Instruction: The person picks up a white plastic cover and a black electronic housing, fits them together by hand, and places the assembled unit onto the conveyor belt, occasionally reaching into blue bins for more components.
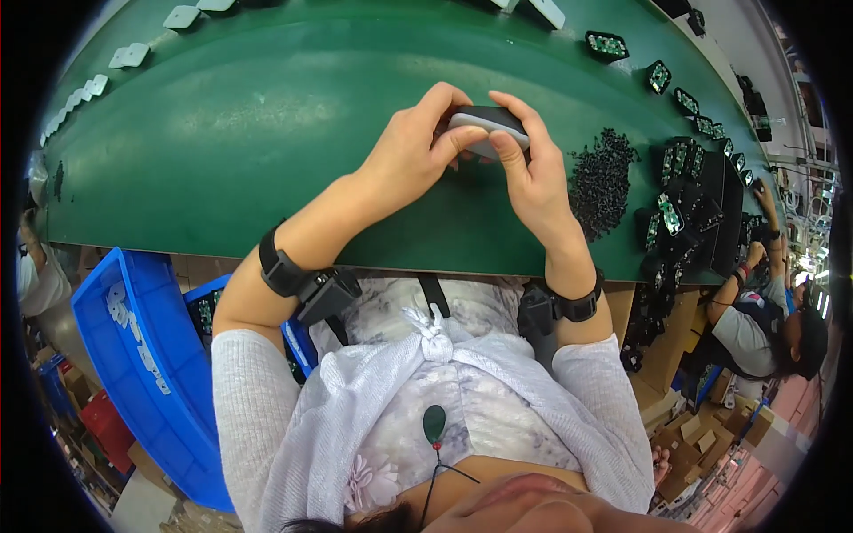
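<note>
Green belt (267, 133) — both hands (409, 151) (533, 178) grip a grey-and-white casing (487, 122).

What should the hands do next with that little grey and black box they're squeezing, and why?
Probably keep pressing the two halves together until they close. Both the left hand and the right hand grip the small box above the green table, with a thumb on its light grey cover, and it has not yet been set down.
</note>
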Demonstrator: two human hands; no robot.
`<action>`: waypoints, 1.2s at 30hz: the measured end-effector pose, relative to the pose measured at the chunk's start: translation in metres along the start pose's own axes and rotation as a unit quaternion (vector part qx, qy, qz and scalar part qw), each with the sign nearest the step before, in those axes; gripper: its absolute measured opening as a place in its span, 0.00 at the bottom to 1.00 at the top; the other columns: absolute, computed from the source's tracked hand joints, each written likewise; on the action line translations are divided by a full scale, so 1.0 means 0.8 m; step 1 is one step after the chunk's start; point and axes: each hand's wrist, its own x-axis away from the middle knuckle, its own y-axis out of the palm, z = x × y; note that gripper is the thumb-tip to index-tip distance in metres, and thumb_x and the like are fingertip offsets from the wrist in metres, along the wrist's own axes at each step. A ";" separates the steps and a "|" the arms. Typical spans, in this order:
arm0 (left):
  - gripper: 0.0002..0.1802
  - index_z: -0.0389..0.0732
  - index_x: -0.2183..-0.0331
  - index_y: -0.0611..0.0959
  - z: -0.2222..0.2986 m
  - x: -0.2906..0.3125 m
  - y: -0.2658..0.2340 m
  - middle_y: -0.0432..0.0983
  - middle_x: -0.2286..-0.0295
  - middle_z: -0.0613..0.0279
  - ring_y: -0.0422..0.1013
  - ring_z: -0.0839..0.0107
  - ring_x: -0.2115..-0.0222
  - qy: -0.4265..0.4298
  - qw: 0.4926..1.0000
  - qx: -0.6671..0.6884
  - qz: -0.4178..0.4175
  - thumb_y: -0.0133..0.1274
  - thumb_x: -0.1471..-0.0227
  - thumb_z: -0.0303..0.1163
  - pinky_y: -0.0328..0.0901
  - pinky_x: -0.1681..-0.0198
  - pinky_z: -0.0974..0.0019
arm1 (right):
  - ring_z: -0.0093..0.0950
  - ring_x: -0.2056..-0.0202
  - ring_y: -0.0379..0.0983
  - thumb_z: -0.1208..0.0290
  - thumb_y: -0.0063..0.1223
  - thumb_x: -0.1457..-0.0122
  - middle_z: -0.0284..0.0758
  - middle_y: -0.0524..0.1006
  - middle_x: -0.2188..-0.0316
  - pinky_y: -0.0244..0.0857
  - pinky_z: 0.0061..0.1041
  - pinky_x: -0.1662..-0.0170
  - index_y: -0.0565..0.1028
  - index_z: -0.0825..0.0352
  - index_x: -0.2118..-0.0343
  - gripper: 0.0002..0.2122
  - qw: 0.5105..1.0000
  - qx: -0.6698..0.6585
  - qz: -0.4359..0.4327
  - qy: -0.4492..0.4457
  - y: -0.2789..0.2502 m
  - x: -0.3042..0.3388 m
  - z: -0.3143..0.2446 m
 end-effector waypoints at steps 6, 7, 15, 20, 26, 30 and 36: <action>0.11 0.35 0.65 0.69 0.021 0.007 0.001 0.77 0.74 0.55 0.73 0.75 0.79 -0.058 0.996 0.065 0.015 0.53 0.43 0.31 0.67 0.78 0.73 | 0.22 0.63 0.72 0.60 0.46 0.35 0.36 0.75 0.59 0.68 0.21 0.60 0.68 0.68 0.47 0.19 0.987 -0.132 -0.030 0.088 0.001 -0.004 -0.011; 0.11 0.35 0.65 0.69 0.019 0.006 0.001 0.77 0.74 0.55 0.73 0.75 0.79 -0.056 0.996 0.064 0.015 0.53 0.43 0.31 0.67 0.78 0.73 | 0.22 0.62 0.72 0.60 0.46 0.35 0.36 0.75 0.59 0.68 0.21 0.60 0.67 0.69 0.47 0.20 0.980 -0.168 -0.040 0.101 -0.001 -0.008 -0.010; 0.13 0.34 0.66 0.66 0.002 -0.002 0.004 0.76 0.72 0.49 0.74 0.72 0.77 -0.098 0.973 0.208 0.021 0.50 0.41 0.33 0.69 0.77 0.73 | 0.23 0.60 0.72 0.66 0.49 0.36 0.36 0.74 0.59 0.68 0.21 0.59 0.66 0.71 0.46 0.19 0.947 -0.300 -0.003 0.114 0.002 -0.016 -0.001; 0.14 0.34 0.67 0.66 0.002 0.003 0.005 0.75 0.71 0.49 0.75 0.71 0.77 -0.113 0.971 0.210 0.023 0.51 0.41 0.34 0.69 0.77 0.73 | 0.21 0.60 0.71 0.69 0.53 0.38 0.35 0.74 0.60 0.69 0.21 0.59 0.67 0.71 0.47 0.19 0.959 -0.250 -0.004 0.133 0.001 -0.012 -0.002; 0.15 0.35 0.66 0.67 0.006 0.003 0.006 0.75 0.70 0.48 0.75 0.69 0.76 -0.128 0.958 0.253 0.041 0.51 0.41 0.37 0.70 0.76 0.72 | 0.22 0.59 0.71 0.63 0.54 0.39 0.38 0.76 0.59 0.67 0.23 0.56 0.68 0.70 0.46 0.22 0.968 -0.234 -0.001 0.093 -0.003 -0.013 0.003; 0.16 0.35 0.65 0.67 0.005 -0.001 0.005 0.75 0.70 0.49 0.75 0.69 0.76 -0.155 0.941 0.298 0.039 0.51 0.41 0.38 0.70 0.75 0.73 | 0.21 0.59 0.70 0.61 0.48 0.36 0.35 0.74 0.57 0.66 0.21 0.57 0.68 0.71 0.46 0.21 0.945 -0.301 -0.019 0.129 -0.009 -0.012 0.002; 0.21 0.33 0.56 0.69 0.012 0.001 0.003 0.75 0.69 0.55 0.74 0.72 0.74 -0.163 0.955 0.248 0.018 0.51 0.41 0.39 0.68 0.73 0.73 | 0.20 0.63 0.70 0.61 0.42 0.34 0.33 0.74 0.60 0.64 0.19 0.58 0.68 0.70 0.46 0.20 0.930 -0.318 -0.044 0.179 -0.010 -0.013 0.003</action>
